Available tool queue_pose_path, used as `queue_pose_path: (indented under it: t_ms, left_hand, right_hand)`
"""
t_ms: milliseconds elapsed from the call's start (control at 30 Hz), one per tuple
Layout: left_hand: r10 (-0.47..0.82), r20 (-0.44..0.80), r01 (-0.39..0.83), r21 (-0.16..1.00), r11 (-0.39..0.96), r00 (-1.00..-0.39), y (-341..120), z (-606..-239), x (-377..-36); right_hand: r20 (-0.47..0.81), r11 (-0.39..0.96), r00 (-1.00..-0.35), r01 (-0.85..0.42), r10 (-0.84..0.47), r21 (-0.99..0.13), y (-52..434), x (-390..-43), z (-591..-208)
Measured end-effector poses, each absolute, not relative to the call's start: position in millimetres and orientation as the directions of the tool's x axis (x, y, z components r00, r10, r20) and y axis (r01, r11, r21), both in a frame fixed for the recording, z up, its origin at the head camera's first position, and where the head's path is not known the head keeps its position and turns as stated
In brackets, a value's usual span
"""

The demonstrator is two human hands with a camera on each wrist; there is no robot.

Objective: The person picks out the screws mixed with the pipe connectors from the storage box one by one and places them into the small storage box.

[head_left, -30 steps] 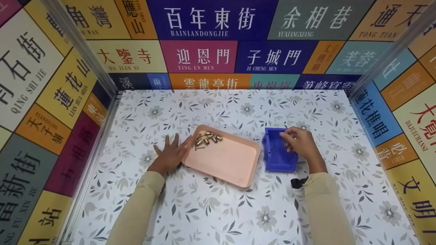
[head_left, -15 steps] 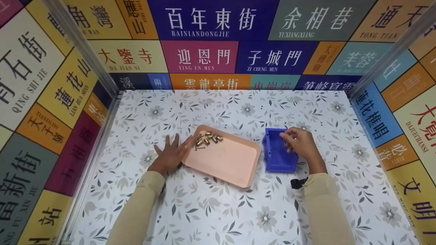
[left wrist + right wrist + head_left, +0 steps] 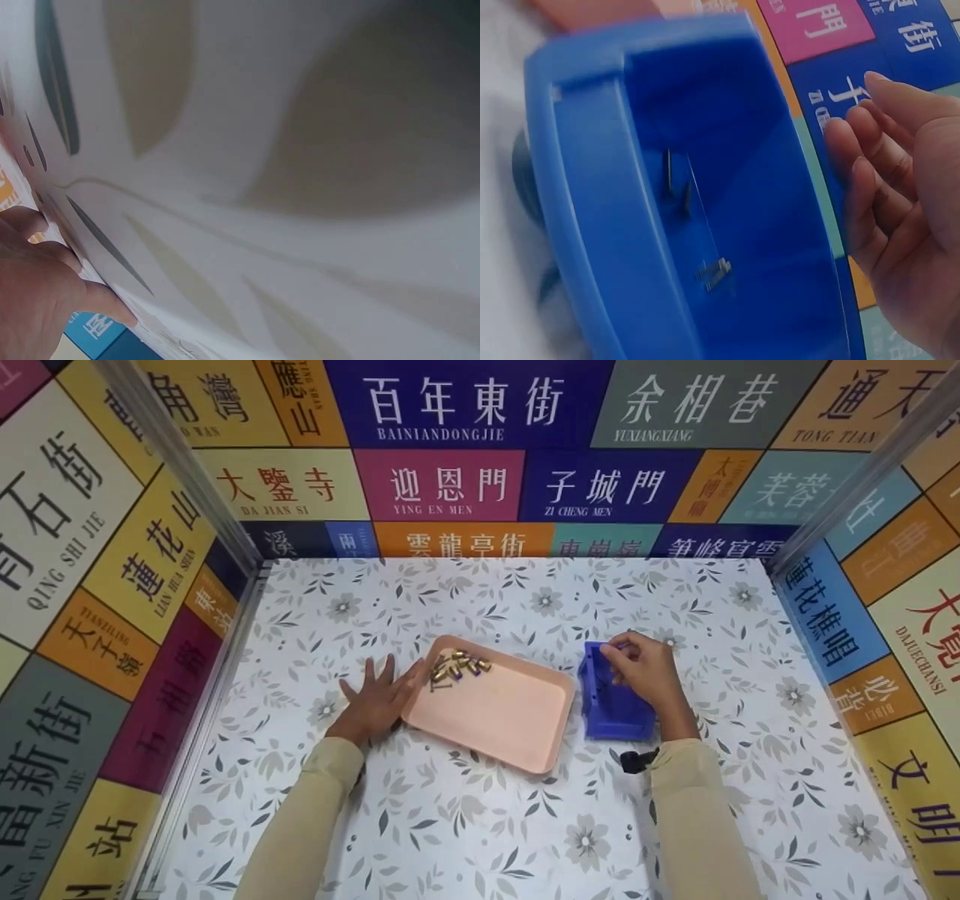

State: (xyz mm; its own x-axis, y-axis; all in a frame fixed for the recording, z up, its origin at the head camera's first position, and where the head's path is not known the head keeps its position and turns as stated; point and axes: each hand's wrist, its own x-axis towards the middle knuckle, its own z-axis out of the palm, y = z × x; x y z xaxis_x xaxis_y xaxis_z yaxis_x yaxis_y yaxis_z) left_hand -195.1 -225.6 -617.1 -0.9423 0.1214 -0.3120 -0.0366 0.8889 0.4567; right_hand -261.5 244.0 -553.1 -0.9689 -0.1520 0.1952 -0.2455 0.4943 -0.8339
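Below "ZI CHENG MEN", right hand (image 3: 643,675) fingers (image 3: 877,150) hover loosely apart over blue bin (image 3: 611,712).

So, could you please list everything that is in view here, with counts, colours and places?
tray: one, pale pink, middle of the table, tilted in plan.
small metal parts: a cluster, brass and silver, count unclear, far left corner of the tray.
bin: one, blue, open-topped, right of the tray.
screws: a few, grey, inside the bin.
table: one, white with grey floral print.
walls: three, coloured panels with Chinese lettering, around the table.
left hand: flat, fingers spread on the table, touching the tray's left edge.
right hand: over the bin's far end, fingers loosely bent, nothing seen held.
sleeves: two, beige.
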Motion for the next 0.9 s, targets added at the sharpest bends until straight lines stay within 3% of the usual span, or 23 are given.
queue_pose_path:
  t_ms: [433, 900]
  left_hand:
    - [0.113, -0.313, -0.044, 0.454, 0.890, -0.943, -224, -616, -195]
    - [0.134, -0.299, -0.011, 0.439, 0.898, -0.945, -226, -616, -194]
  right_hand:
    - [0.377, 0.399, -0.891, -0.450, -0.251, -0.799, 167, -268, -556]
    - [0.423, 0.423, -0.824, -0.559, -0.377, -0.713, 97, -280, -569]
